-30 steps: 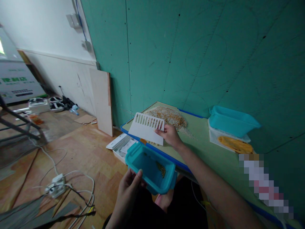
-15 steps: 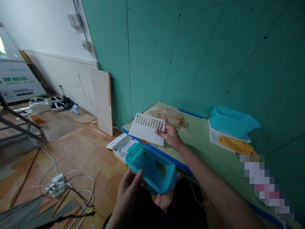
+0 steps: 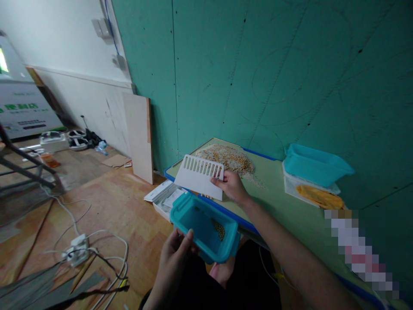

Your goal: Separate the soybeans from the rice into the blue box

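My left hand (image 3: 179, 249) is closed on the near rim of a blue plastic container (image 3: 196, 221), thumb over the edge. A small heap of yellowish beans (image 3: 218, 229) lies in its right end. Pinched in my right hand (image 3: 232, 186) is a flat white scraper (image 3: 196, 178) with a row of slots along its far edge. The scraper is above the table's front left edge, just beyond the container. A few beans (image 3: 206, 196) show by its lower edge. Past it, a pile of beans mixed with pale grains (image 3: 230, 157) spreads over the table (image 3: 274, 202).
At the table's back right sits another blue container (image 3: 318, 165) on a white lid, with an orange-yellow cloth (image 3: 319, 197) in front. A white open box (image 3: 166, 198) stands beside the table's left edge. Cables and a power strip (image 3: 77, 249) lie on the floor. A green wall rises behind.
The scraper has shifted very slightly down and right in my right hand. My left hand and the container look almost unmoved.
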Demonstrator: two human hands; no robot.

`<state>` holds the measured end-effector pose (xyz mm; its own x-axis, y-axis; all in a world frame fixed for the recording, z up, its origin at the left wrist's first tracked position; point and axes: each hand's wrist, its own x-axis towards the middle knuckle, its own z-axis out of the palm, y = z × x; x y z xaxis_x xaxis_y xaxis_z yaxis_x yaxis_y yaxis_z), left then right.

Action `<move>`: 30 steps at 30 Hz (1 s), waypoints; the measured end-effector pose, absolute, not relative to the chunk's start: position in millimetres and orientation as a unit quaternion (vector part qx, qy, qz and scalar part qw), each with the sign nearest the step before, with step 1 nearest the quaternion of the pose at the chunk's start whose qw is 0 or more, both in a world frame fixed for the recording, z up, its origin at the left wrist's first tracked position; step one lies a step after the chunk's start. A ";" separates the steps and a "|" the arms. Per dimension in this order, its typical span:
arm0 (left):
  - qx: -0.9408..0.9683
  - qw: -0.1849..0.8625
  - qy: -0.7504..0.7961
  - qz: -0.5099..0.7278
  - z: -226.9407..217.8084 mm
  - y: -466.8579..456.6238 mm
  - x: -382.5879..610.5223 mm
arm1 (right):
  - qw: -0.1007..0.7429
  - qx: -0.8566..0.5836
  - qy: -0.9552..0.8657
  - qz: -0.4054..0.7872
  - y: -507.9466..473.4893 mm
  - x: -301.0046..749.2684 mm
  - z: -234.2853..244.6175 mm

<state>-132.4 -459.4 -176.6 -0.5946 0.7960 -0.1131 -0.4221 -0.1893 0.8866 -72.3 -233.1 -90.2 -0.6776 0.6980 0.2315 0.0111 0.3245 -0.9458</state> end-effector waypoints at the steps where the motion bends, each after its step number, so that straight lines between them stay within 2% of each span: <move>1: 0.193 0.405 0.490 0.748 -178.3 -459.1 -132.7 | 0.324 -0.236 -0.748 0.528 -233.4 -72.0 -90.1; 21: 0.150 0.425 0.469 0.760 -174.0 -457.6 -129.0 | 0.353 -0.225 -0.751 0.511 -249.0 -64.7 -88.6; 24: 0.154 0.420 0.467 0.762 -176.6 -457.0 -129.9 | 0.394 -0.229 -0.731 0.508 -245.6 -61.7 -80.2; 27: 0.161 0.417 0.467 0.763 -179.0 -456.7 -132.3 | 0.437 -0.240 -0.736 0.457 -248.2 -54.3 -72.9; 30: 0.163 0.411 0.473 0.762 -180.1 -456.9 -134.8 | 0.437 -0.259 -0.774 0.378 -261.8 -44.0 -73.0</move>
